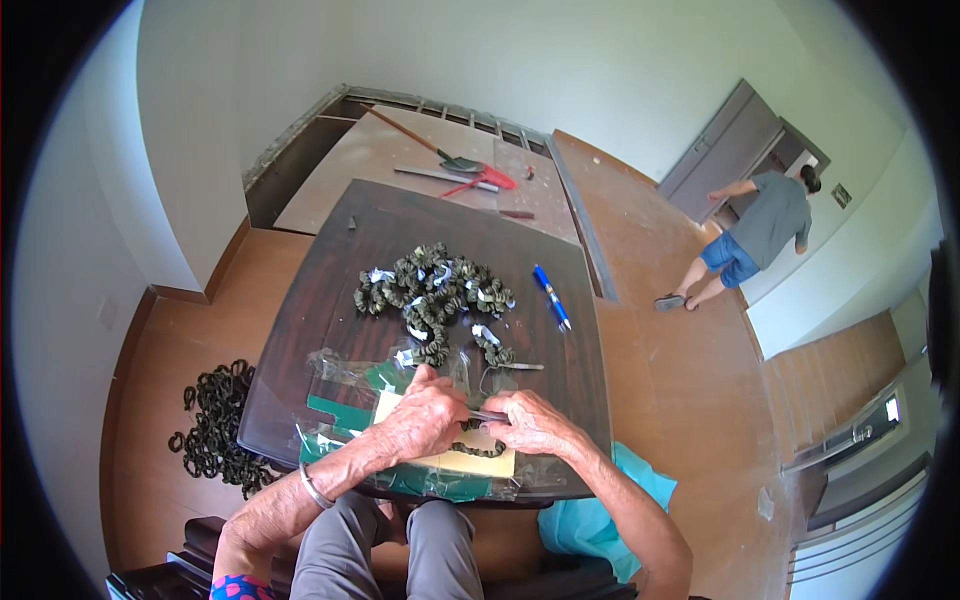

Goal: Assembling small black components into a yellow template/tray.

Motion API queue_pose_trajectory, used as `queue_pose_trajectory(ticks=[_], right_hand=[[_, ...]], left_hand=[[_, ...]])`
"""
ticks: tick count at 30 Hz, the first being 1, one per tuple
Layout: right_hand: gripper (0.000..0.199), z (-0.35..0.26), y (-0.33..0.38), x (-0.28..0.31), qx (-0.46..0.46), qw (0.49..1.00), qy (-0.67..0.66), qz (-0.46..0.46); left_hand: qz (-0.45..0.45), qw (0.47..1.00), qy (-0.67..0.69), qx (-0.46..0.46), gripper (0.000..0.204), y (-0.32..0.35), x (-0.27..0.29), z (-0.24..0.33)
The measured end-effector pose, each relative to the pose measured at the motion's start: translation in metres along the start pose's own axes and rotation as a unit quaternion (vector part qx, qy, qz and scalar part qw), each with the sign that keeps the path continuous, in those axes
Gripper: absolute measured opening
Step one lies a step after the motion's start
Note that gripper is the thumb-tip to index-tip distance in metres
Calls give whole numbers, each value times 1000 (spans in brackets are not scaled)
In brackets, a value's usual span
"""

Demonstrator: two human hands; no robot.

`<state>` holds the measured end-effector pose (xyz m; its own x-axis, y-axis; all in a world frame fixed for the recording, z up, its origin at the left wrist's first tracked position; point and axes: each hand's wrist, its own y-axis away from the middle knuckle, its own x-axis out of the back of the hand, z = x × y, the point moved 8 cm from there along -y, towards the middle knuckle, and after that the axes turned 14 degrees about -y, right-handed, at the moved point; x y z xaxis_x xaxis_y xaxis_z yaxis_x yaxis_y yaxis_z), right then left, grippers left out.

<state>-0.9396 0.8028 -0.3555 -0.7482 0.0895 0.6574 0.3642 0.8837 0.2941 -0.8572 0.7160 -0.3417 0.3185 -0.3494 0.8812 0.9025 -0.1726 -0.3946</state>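
Note:
My left hand (430,410) and my right hand (528,424) meet above the near edge of the dark table, both with fingers pinched. Between their fingertips runs a thin greyish piece (487,415), too small to make out. A dark ruffled band (478,451), like a hair scrunchie, hangs in a loop below the fingers, its upper end at my right fingertips. Under it lies a pale yellow card (450,463). Just beyond my hands sits a small bunch of ruffled bands (492,350) with a white tie, beside a thin pale stick (524,366).
A large heap of ruffled bands (435,280) with white ties and a blue pen (551,297) lie on the table (330,270). Loose bands (215,420) hang at the left. Turquoise cloth (590,515) is by my right side. A shovel (460,162) lies beyond; a person (765,225) walks near the door.

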Motion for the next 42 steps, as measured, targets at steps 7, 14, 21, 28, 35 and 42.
queue_pose_trajectory(ticks=[7,14,21,28,35,42], right_hand=[[30,-5,-4,6,7,999,-35,0],[24,-26,16,17,61,979,135,142],[19,-53,27,6,56,983,48,170],[18,-69,-9,15,195,907,-286,241],[16,0,-17,51,10,925,-282,256],[49,48,-109,32,-98,925,-183,318]], left_hand=[[70,998,1,-3,6,-5,-1,-1],[63,997,33,12,12,-20,-6,-3],[89,995,48,28,14,-11,17,-3],[200,910,278,233,15,63,78,-94],[444,732,166,490,14,278,128,-178],[229,681,-40,694,50,482,11,-273]])
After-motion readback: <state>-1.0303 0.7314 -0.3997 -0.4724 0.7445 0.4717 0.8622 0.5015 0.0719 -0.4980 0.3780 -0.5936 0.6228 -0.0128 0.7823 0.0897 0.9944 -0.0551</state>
